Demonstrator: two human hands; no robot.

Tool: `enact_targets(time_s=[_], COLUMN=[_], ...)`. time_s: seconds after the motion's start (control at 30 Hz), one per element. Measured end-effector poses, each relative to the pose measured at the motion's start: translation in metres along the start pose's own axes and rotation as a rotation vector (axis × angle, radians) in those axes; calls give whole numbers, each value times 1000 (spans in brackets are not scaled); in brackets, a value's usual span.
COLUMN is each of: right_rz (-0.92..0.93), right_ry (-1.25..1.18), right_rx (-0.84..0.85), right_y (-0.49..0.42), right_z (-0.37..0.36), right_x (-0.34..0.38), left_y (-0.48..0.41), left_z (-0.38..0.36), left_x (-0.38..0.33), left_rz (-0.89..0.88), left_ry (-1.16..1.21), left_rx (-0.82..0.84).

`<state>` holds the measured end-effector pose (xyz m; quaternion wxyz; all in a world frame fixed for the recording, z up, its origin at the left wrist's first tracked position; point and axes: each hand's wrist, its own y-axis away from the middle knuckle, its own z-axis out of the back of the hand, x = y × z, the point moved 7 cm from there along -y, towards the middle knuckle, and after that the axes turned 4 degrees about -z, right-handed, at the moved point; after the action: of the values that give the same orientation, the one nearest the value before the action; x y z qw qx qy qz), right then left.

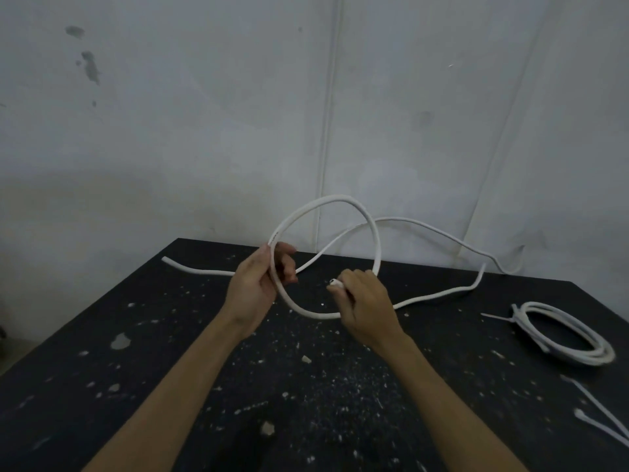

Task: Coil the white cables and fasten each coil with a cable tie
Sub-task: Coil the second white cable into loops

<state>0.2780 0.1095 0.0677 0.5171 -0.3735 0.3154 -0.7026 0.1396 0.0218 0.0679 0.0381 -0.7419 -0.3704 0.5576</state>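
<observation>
Speckled black table [102,386], loose cable ties [599,408] at its near right, tied coil [565,332] beyond them, right hand [366,301] curled round the white cable [378,247] near its end, left hand [258,281] gripping the loop, held up over mid-table, tail trailing off the far edge, pale wall [170,131].

A black table [170,335] is standing against a pale grey wall [204,131], with white crumbs [306,359] lying scattered across its top. Dark stains [90,66] are showing at the wall's upper left, and a thin vertical strip [328,131] is running down it.
</observation>
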Motion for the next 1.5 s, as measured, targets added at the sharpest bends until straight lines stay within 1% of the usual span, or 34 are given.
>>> enact_targets(time_s=[0.1,0.17,0.2,0.27,0.37,0.47,0.53,0.63,0.77,0.83,0.97,1.07,1.13,1.23,1.27,1.33,1.4,1.47,1.5], right_rz=[-69,-140,-200,-380,-643,-825,-909,-899,-920,-901,-836,-817,-764,-581,-531,-504,-500,-493,-520], right_ry=[-139,-282,-359,-513,-739,-904,-1009,-1047,-1102,-1133,-1033,-954,-917,-759,-694,-618,-556,-446,-423], right_rx=[-13,-15,-22,-30,-36,-91,-104,-113,-165,-204,-286,-250,-200,-57,-33,-72,-169,-224,-215], right_y=[-9,-13,-15,-15,-14,-16,-18,-22,-24,-24,-21,-20,-22,-33,-36,-40,-43,-49,-53], right_z=[3,2,1,-4,-10,-4,-3,1,6,8,12,8,8,16,21,35,53,65,64], right_x=[13,24,28,35,41,41,40,43,40,42,45,46,46,47,44,34,20,7,-1], left_y=[3,4,6,10,16,21,22,20,20,19,16,15,15,12,10,6,2,-1,-3], left_z=[-5,-9,-12,-17,-26,-35,-37,-42,-55,-60,-66,-66,-66,-57,-51,-37,-25,-18,-16], left_x=[8,12,14,19,25,30,33,32,26,22,17,18,18,17,19,21,19,16,15], left_rz=[5,-26,-36,-43,-59,-81,-72,-80,-96,-102,-86,-64,-73,-124,-132,-137,-126,-92,-82], left_ry=[36,-20,-76,-213,-339,-396,-415,-430,-401,-368,-345,-283,-288,-293,-276,-231,-135,1,53], left_rx=[1,3,9,26,63,91,69,42,85,90,154,214,224,145,104,26,-25,-41,-28])
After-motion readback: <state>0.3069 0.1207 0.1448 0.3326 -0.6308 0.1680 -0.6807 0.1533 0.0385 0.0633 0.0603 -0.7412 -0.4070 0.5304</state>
